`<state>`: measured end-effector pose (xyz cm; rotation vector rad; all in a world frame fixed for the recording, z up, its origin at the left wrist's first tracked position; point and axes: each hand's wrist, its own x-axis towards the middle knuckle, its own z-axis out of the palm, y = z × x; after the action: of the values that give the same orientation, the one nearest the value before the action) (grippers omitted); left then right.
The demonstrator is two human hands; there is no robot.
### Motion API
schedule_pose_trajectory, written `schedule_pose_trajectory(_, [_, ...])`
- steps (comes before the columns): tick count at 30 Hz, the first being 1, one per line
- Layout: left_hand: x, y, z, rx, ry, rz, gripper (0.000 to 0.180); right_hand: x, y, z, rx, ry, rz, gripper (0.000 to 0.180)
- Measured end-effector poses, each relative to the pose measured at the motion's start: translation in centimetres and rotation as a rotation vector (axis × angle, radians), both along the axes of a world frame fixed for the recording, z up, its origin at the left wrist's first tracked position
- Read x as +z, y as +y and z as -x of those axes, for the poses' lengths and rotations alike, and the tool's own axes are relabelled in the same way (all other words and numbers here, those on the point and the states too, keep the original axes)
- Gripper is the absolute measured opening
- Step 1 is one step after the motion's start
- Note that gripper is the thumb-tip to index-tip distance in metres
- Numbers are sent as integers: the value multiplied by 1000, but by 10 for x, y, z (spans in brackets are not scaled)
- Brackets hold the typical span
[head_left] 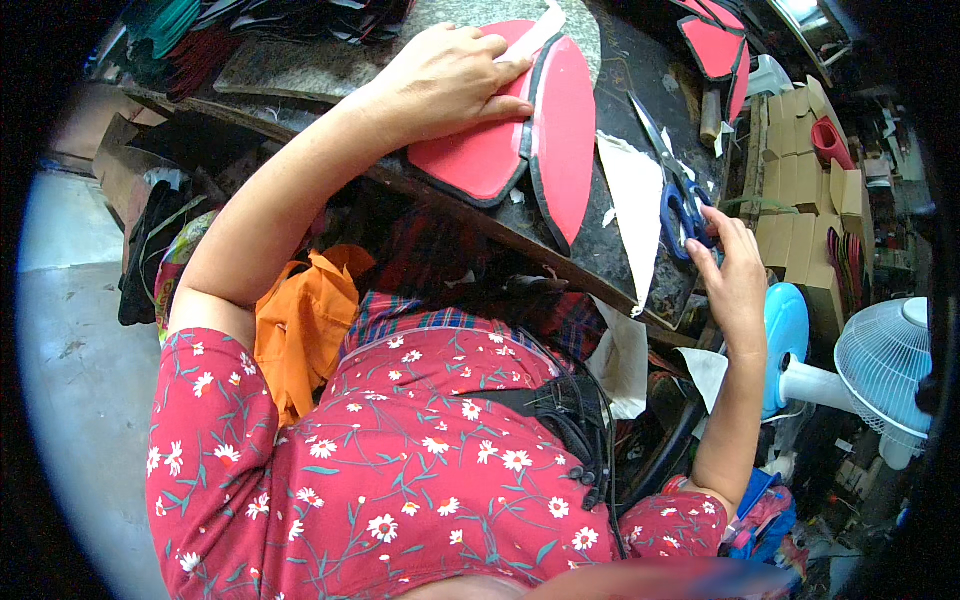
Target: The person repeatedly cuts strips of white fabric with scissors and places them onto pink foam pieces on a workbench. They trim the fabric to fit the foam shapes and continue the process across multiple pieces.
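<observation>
Scissors with blue plastic handles and long steel blades (672, 175) lie on the dark work surface (625, 80) at about three o'clock from the middle of my view, their long axis running from eleven o'clock at the tips down to five o'clock at the handles. My right hand (735, 275) sits just at the handle end, its fingers (700, 232) loosely curled and touching the blue loops; I cannot tell whether they have threaded through or closed on them. That hand is plainly the nearer one to the scissors, with the handles pointing toward it and the blades pointing away.

My left hand (445, 85) lies at twelve o'clock, spread flat and pressing down on a red leaf-shaped sheet with a black border (470, 160), holding nothing between its fingers. A second red piece of the same kind (565, 135) sits just beside it at its three o'clock, touching along the black edge, with a white strip (535, 32) running across the top. A pale triangular offcut (635, 215) lies between the red pieces and the scissors. A white fan (885, 365) stands well apart at four o'clock.
</observation>
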<state>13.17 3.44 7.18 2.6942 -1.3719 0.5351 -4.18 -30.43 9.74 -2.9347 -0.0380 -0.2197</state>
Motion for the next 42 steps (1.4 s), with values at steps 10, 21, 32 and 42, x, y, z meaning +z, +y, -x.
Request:
schedule_pose_trajectory(10, [9, -55, -110, 220, 234, 312, 56, 6, -16, -60, -220, 269, -150, 37])
schedule_pose_trajectory(21, [-16, -74, -131, 239, 563, 548, 34, 36, 20, -96, -125, 299, -121, 46])
schedule_pose_trajectory(32, [-16, -65, -138, 397, 356, 851, 27, 50, 67, -147, 16, 284, 269, 66])
schedule_pose_trajectory(42, [-21, -69, -143, 389, 280, 777, 25, 35, 53, -157, 121, 198, 222, 53])
